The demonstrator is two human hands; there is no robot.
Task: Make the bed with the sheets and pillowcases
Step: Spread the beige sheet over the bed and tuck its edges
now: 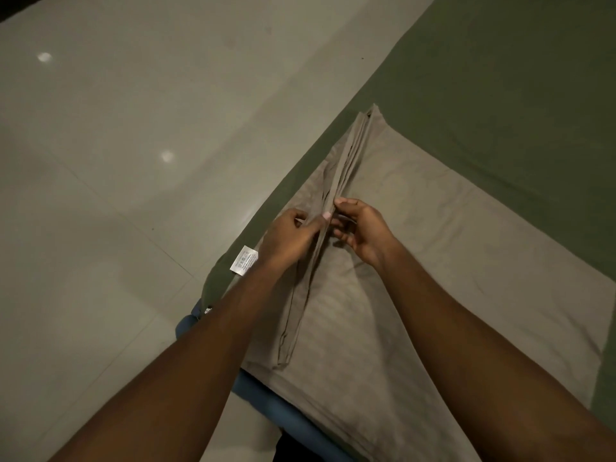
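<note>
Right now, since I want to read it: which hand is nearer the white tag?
Left. The left hand is just beside the tag, pinching the fold. The right hand pinches the fold's other side, farther from the tag.

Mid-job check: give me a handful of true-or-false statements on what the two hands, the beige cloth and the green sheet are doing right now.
1. The left hand and the right hand both pinch a raised fold of the beige cloth. True.
2. The beige cloth hangs wholly in the air. False: only the fold is raised; the rest lies flat on the green sheet.
3. A white label shows beside the left hand. True.
4. The green sheet is bunched in the right hand. False: it lies spread flat, and the right hand holds only the beige cloth.
</note>
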